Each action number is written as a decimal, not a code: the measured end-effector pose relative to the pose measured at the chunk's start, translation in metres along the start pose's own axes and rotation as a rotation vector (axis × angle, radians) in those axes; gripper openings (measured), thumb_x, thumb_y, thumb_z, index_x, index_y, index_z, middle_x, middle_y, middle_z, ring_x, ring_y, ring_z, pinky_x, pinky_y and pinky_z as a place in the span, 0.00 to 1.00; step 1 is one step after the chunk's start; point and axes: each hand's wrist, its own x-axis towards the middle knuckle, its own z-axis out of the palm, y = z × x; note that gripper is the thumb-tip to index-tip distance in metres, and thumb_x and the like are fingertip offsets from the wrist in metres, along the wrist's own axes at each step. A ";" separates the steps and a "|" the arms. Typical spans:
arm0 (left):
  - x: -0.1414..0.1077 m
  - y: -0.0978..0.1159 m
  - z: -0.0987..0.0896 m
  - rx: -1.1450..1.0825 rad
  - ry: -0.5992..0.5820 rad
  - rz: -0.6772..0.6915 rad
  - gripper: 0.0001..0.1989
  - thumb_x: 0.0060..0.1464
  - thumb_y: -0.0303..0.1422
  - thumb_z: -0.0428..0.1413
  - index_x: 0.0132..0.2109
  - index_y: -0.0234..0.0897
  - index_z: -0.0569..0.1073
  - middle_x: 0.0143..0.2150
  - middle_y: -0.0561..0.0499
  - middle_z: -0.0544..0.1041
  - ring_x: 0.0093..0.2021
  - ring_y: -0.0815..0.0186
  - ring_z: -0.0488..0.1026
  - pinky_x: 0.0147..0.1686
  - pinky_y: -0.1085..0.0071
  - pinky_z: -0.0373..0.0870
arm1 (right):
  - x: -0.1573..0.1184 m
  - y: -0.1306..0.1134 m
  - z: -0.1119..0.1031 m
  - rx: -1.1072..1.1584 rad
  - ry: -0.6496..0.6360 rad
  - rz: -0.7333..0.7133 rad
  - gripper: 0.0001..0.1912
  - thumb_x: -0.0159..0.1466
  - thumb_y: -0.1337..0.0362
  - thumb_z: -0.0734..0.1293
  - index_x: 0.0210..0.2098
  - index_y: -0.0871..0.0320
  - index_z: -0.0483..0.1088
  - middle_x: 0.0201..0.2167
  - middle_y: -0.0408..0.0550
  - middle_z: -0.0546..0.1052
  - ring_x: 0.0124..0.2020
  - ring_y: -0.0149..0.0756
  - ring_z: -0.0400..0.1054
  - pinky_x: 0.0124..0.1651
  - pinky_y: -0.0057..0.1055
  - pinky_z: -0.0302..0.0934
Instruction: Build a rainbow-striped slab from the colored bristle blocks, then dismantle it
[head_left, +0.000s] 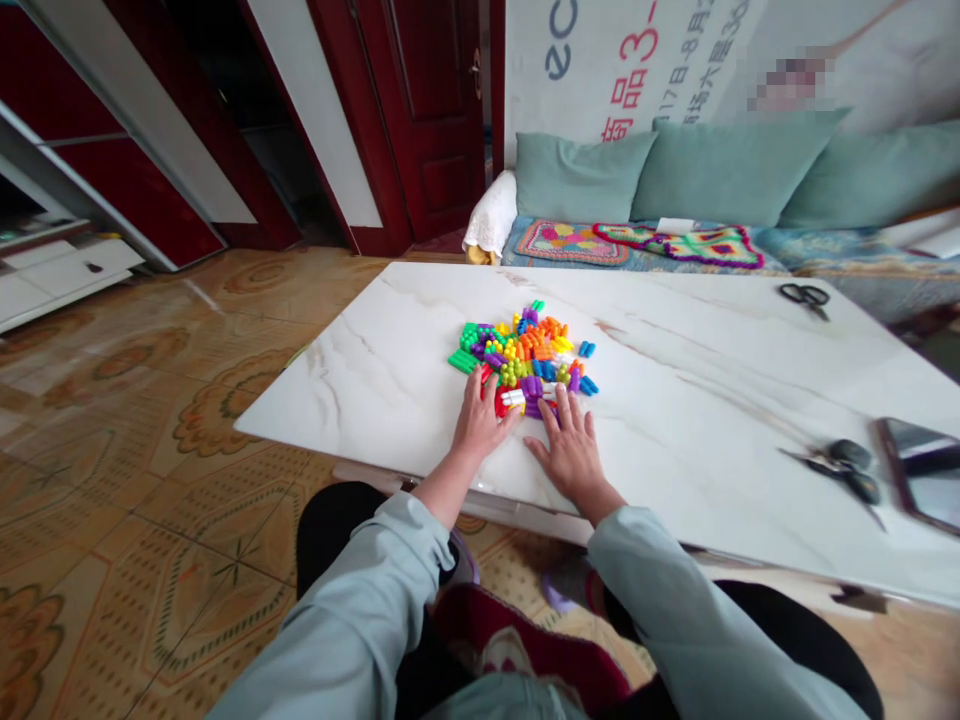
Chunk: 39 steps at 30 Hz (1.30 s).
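Note:
A loose heap of small colourful plastic building pieces [534, 345] lies on the white marbled table [360, 370]. Green ones [463, 360] gather at its left, orange ones [551, 330] toward the back right, and a few blue ones [587, 349] sit apart at the right. My left hand [480, 418] rests at the near left edge of the heap, fingers spread and touching red pieces. Palm down, my right hand [571, 445] lies at the near right edge, its fingers stretched out against purple pieces. White pieces [513, 398] show between the two hands. Neither hand grips anything visible.
Black scissors [806, 297] lie at the table's far right. Nearer on the right are another pair of scissors [844, 470] and a dark-framed tablet-like object [922, 470]. Behind the table stands a sofa with green cushions [585, 178]. My knees are under the table's near edge.

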 end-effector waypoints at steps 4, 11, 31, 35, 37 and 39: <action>0.000 -0.003 0.003 0.001 0.011 0.002 0.32 0.56 0.44 0.54 0.62 0.31 0.58 0.68 0.32 0.49 0.68 0.47 0.47 0.64 0.49 0.53 | 0.000 0.000 0.000 0.012 -0.020 0.006 0.36 0.66 0.45 0.54 0.67 0.59 0.51 0.71 0.57 0.37 0.69 0.54 0.32 0.63 0.57 0.40; 0.000 -0.005 0.003 -0.005 0.004 0.020 0.32 0.57 0.44 0.54 0.62 0.30 0.58 0.67 0.32 0.51 0.68 0.47 0.48 0.64 0.49 0.52 | 0.000 0.002 0.002 0.013 -0.017 0.004 0.37 0.66 0.44 0.55 0.67 0.58 0.49 0.71 0.56 0.36 0.69 0.54 0.32 0.64 0.57 0.38; 0.001 -0.002 0.008 -0.010 -0.017 -0.053 0.37 0.54 0.48 0.55 0.61 0.26 0.59 0.67 0.29 0.51 0.68 0.43 0.46 0.65 0.48 0.47 | 0.002 0.003 -0.002 0.057 -0.019 -0.022 0.35 0.66 0.46 0.55 0.65 0.61 0.52 0.70 0.59 0.40 0.69 0.53 0.35 0.63 0.57 0.41; 0.000 0.001 0.006 -0.021 -0.017 -0.059 0.36 0.54 0.48 0.54 0.61 0.25 0.59 0.66 0.29 0.53 0.67 0.43 0.48 0.64 0.48 0.48 | 0.003 0.005 0.000 0.070 -0.007 -0.031 0.34 0.66 0.47 0.55 0.64 0.62 0.53 0.70 0.60 0.40 0.69 0.52 0.35 0.63 0.57 0.41; 0.000 0.001 0.006 -0.020 -0.016 -0.054 0.36 0.54 0.48 0.54 0.61 0.26 0.59 0.66 0.29 0.53 0.67 0.43 0.49 0.64 0.47 0.48 | 0.003 0.005 0.001 0.078 -0.002 -0.040 0.34 0.66 0.47 0.55 0.64 0.62 0.53 0.70 0.60 0.40 0.69 0.52 0.35 0.63 0.58 0.41; 0.000 0.000 0.006 -0.015 -0.015 -0.050 0.35 0.55 0.48 0.53 0.61 0.26 0.60 0.66 0.29 0.53 0.67 0.43 0.49 0.64 0.47 0.48 | 0.003 0.005 0.002 0.081 0.004 -0.047 0.35 0.66 0.47 0.55 0.65 0.62 0.52 0.70 0.61 0.40 0.69 0.52 0.35 0.63 0.58 0.41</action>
